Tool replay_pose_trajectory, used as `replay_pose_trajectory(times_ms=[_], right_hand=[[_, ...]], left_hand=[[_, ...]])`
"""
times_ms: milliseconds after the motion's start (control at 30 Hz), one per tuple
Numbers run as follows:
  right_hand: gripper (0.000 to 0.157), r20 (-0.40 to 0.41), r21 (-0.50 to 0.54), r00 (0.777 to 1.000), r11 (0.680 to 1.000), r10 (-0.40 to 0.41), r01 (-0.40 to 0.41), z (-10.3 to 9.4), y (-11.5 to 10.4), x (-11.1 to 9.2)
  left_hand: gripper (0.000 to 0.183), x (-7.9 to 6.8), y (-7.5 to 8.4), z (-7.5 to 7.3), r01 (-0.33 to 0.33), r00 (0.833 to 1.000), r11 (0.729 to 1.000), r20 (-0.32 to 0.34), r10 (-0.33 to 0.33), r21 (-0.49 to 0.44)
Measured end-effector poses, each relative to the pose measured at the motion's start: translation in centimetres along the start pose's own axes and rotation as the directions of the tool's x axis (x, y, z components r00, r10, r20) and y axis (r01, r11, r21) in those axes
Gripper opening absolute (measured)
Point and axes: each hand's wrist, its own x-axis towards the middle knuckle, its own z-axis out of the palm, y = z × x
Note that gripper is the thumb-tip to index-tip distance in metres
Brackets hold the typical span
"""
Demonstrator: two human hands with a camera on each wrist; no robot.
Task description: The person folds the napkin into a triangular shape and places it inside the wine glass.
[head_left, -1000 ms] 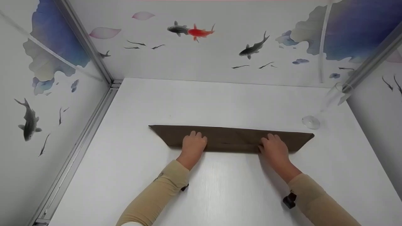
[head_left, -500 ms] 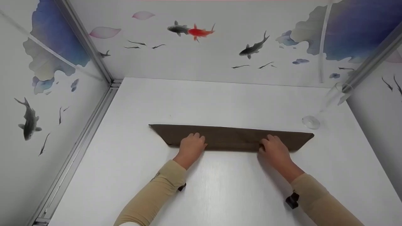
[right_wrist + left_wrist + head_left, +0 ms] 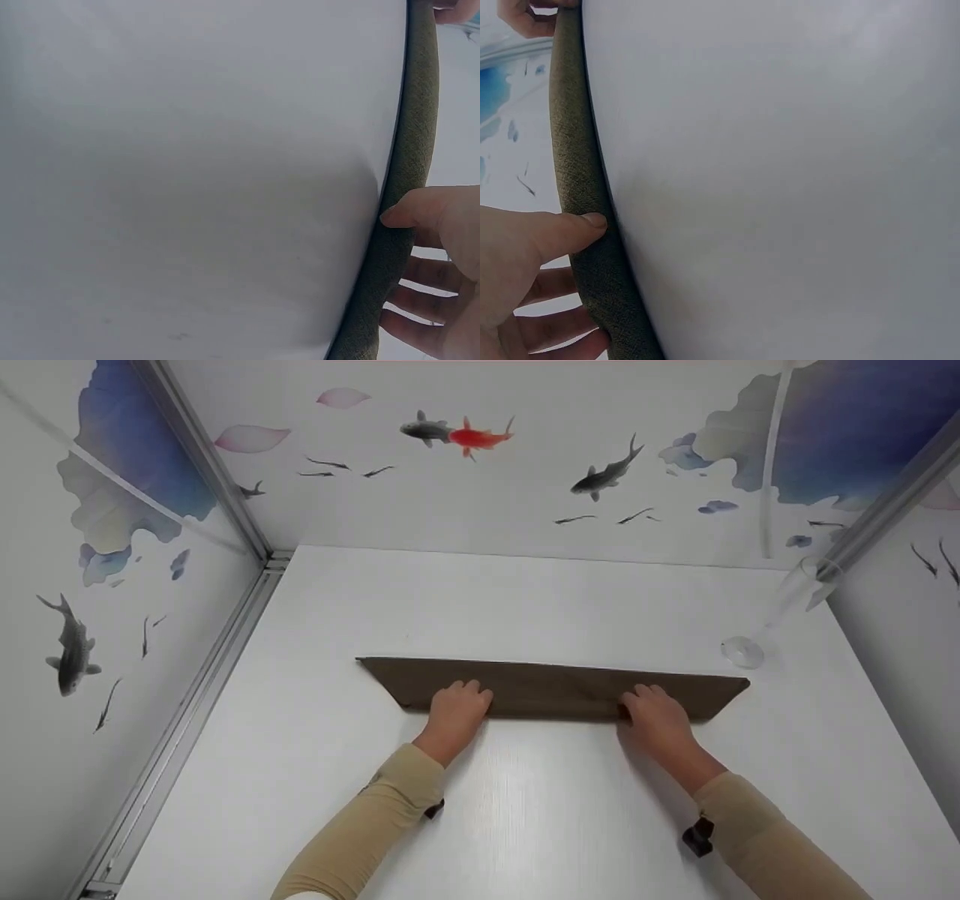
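A dark brown cloth (image 3: 555, 690), folded into a long strip with slanted, pointed ends, lies across the white table. My left hand (image 3: 454, 711) grips its near edge left of the middle; in the left wrist view the thumb (image 3: 581, 229) presses the rounded near side, while the fingers reach over the top. On the right part of the same edge, my right hand (image 3: 661, 721) holds the cloth likewise, its thumb (image 3: 401, 212) against the near side and its fingers spread over the fold. The underside of the cloth is hidden.
A clear stemmed glass (image 3: 742, 652) stands beyond the right end of the cloth, near the table's right edge. White panels (image 3: 487, 502) printed with fish enclose the back and sides, with metal rails (image 3: 225, 637) along the corners.
Both hands keep to the near edge of the cloth; the left has shifted slightly left and down. The near edge has moved slightly away, and the strip looks a little narrower.
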Motion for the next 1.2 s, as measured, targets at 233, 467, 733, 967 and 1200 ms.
replay_pose_trajectory(times_ms=[233,467,733,967,1200], right_hand=[[0.017,-0.028,-0.025,1.000,1.000,-0.010,0.009,0.1,-0.2,-0.3],[0.018,-0.040,-0.011,0.999,1.000,-0.009,0.008,0.0,-0.3,-0.8],[0.014,-0.016,0.040,0.999,0.998,0.045,-0.044,0.0,-0.4,-1.2],[0.010,-0.019,0.023,0.999,0.999,0.036,-0.035,-0.1,-0.4,-1.2],[0.009,-0.044,0.028,0.999,0.999,0.029,-0.028,-0.1,-0.4,-0.9]], left_hand=[[0.019,0.0,0.1,-0.5,0.017,0.997,1.000,0.074,-0.017,0.004],[0.018,-0.3,0.1,-0.8,0.021,0.997,0.998,0.069,-0.017,-0.056],[0.007,-0.3,-0.1,-1.1,0.035,0.996,0.989,0.088,-0.022,-0.145],[0.009,0.3,-0.5,-1.9,0.082,0.988,0.969,0.149,-0.048,-0.233],[0.012,0.8,-0.5,-1.5,0.079,0.996,0.974,0.062,-0.068,-0.212]])
